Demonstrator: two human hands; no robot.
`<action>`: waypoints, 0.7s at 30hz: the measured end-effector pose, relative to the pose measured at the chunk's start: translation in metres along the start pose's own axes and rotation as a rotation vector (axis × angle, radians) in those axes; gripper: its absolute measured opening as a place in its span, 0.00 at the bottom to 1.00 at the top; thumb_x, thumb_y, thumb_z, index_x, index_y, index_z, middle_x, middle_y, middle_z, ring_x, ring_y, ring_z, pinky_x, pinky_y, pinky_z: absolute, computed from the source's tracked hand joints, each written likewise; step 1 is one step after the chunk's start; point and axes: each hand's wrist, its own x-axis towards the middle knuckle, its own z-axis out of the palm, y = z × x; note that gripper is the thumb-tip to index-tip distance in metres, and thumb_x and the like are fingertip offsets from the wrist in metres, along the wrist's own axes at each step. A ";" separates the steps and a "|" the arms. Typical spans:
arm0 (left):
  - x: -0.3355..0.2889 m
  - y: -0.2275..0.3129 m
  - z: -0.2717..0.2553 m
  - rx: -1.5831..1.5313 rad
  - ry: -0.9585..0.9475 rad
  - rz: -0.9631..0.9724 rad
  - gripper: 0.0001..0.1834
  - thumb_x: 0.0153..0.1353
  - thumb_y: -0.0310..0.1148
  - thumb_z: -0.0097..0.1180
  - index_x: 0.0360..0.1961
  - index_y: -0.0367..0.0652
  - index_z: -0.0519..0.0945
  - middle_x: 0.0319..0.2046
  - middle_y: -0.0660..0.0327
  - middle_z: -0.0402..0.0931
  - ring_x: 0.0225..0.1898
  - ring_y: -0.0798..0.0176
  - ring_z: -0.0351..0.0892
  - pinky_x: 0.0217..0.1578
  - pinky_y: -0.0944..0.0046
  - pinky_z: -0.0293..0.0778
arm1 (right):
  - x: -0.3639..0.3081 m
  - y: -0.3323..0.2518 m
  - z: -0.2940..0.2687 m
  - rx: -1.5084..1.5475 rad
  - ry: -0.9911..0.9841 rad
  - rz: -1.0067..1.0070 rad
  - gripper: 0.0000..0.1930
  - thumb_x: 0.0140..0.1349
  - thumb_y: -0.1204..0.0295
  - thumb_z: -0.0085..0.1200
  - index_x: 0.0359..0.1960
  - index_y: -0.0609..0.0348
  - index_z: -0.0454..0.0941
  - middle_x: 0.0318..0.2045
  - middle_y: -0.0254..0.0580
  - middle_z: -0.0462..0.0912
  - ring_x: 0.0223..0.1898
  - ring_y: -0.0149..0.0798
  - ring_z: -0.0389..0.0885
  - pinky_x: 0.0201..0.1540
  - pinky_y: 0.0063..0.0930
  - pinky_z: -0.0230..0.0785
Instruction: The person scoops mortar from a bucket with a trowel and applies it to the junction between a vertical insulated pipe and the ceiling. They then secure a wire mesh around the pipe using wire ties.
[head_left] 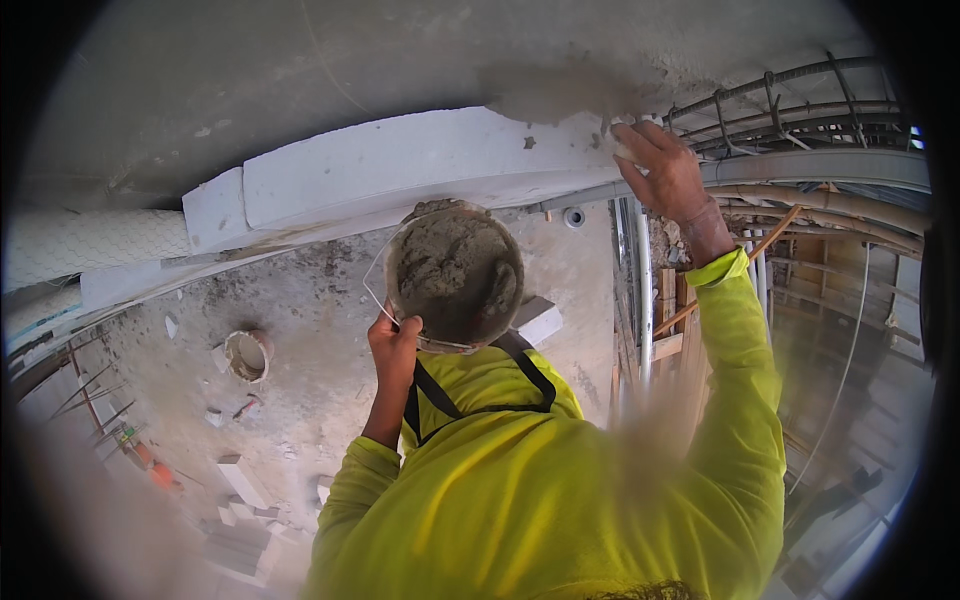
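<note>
While my left hand (pixel 393 345) holds up a round bucket (pixel 455 272) full of wet grey cement, my right hand (pixel 665 178) is up high at the wall. My left fingers are curled tight around the thin wire handle (pixel 375 272) of the bucket, right at its lower left rim. The bucket sits just above that hand and in front of my chest, close under a long white block ledge (pixel 400 175). My right hand is well apart from the bucket, up and to the right of it. Its fingers are stretched out and pushed against a grey patch of wet cement (pixel 560 95) on the wall, at the top end of the ledge. Something pale shows under my fingertips, but I cannot tell what it is, or if I am holding it. Both my arms are in bright yellow sleeves (pixel 745 360). Just right of my right hand are dark steel bars (pixel 790 105) and some grey pipes (pixel 830 205). Far below me is a dusty floor (pixel 300 300) with another small bucket (pixel 247 355) on it and some white blocks (pixel 240 480) lying about.
</note>
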 end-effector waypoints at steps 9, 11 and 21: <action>-0.001 0.007 0.005 -0.049 -0.004 -0.029 0.26 0.58 0.18 0.50 0.60 0.31 0.75 0.48 0.62 0.80 0.44 0.72 0.76 0.47 0.71 0.71 | 0.006 0.022 0.012 -0.272 -0.193 0.215 0.21 0.59 0.72 0.58 0.56 0.52 0.76 0.48 0.46 0.80 0.44 0.54 0.82 0.48 0.44 0.78; -0.001 0.005 0.006 -0.057 0.000 -0.017 0.26 0.58 0.18 0.50 0.60 0.31 0.75 0.48 0.62 0.80 0.44 0.71 0.76 0.48 0.71 0.71 | 0.006 0.011 0.005 -0.241 -0.201 0.256 0.20 0.60 0.71 0.59 0.56 0.53 0.76 0.47 0.46 0.80 0.43 0.53 0.83 0.46 0.43 0.78; 0.000 0.001 0.018 0.005 -0.010 0.030 0.26 0.58 0.19 0.51 0.60 0.33 0.76 0.46 0.64 0.81 0.41 0.74 0.75 0.45 0.72 0.71 | -0.046 -0.095 0.056 0.062 -0.500 0.049 0.21 0.61 0.72 0.56 0.56 0.57 0.72 0.40 0.49 0.77 0.35 0.52 0.85 0.37 0.42 0.80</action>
